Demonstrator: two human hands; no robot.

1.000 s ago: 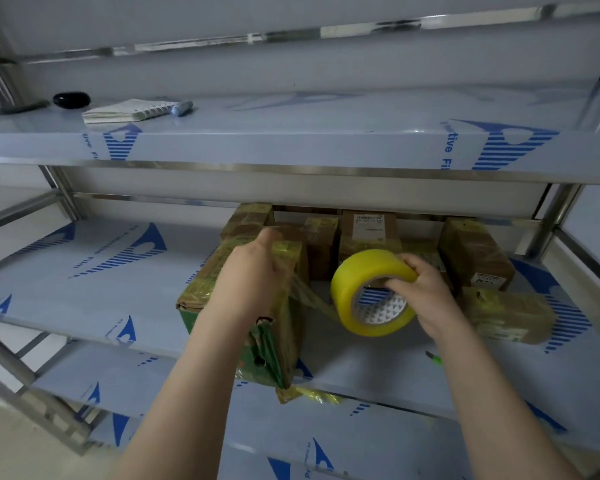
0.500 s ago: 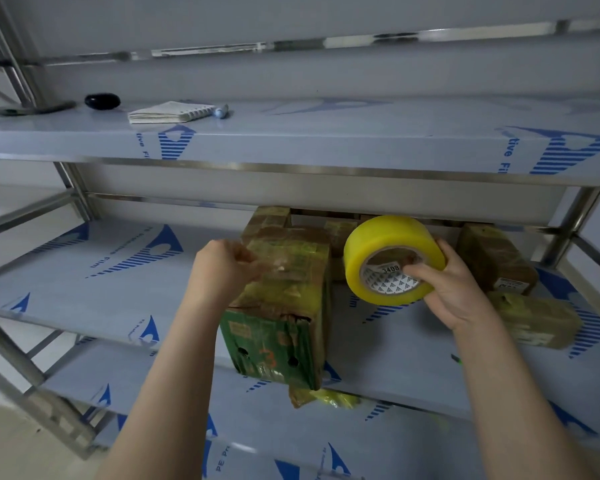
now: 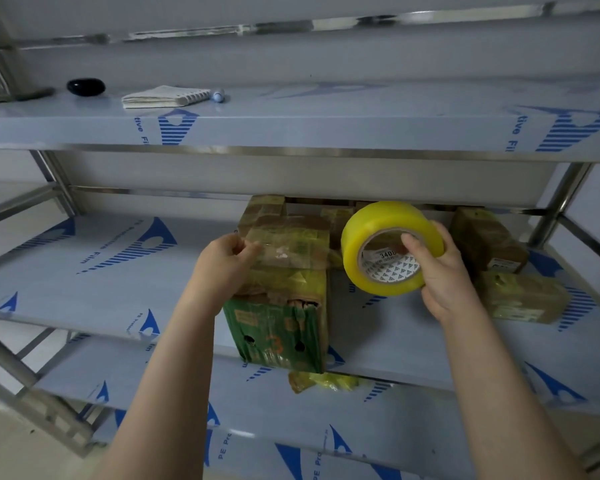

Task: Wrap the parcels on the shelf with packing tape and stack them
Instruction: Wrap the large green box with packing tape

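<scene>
Grip unchanged: the right hand (image 3: 444,271) clasps the tape roll (image 3: 368,233), and the left hand (image 3: 222,268) pinches the parcel (image 3: 284,327) at its taped top edge. The roll's open core faces the person.

A green carton (image 3: 278,341), top wrapped in tape, stands at the shelf's (image 3: 84,271) front edge. A yellow tape roll (image 3: 368,230) is held up beside it.
</scene>
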